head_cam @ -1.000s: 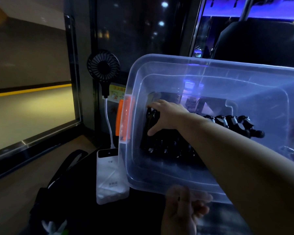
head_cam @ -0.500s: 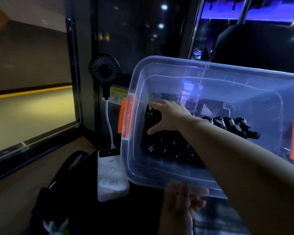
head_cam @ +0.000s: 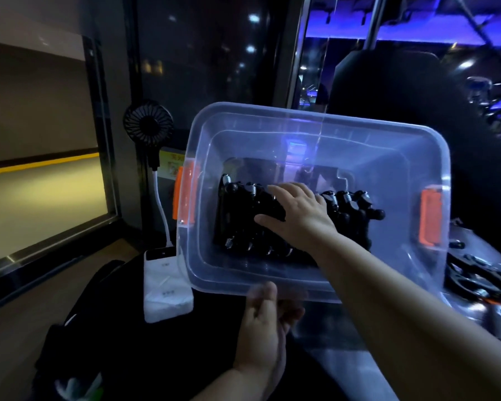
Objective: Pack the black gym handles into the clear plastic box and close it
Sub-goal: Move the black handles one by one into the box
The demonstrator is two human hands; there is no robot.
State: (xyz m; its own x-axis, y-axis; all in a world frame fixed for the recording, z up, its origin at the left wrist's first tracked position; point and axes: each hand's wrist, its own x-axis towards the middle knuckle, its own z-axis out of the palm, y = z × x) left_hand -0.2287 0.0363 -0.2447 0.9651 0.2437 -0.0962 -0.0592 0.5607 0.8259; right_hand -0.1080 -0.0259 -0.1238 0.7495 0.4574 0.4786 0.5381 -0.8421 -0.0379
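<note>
The clear plastic box (head_cam: 411, 157) with orange latches (head_cam: 430, 217) is lifted and tipped toward me, its opening facing the camera. A row of black gym handles (head_cam: 243, 218) with metal springs lies across its bottom. My right hand (head_cam: 298, 215) reaches into the box and rests on the middle of the handles with fingers spread. My left hand (head_cam: 266, 319) grips the box's near rim from below, thumb over the edge. No lid is in view.
A small black fan (head_cam: 148, 123) stands left of the box, its white cable running to a white power bank (head_cam: 165, 287). A black bag (head_cam: 78, 328) lies at lower left. More black hardware (head_cam: 475, 279) lies on the surface at right. A window fills the left side.
My right hand has slid from the left end of the handles toward their middle. The box has moved a little away from me and now shows whole, still held by my left hand.
</note>
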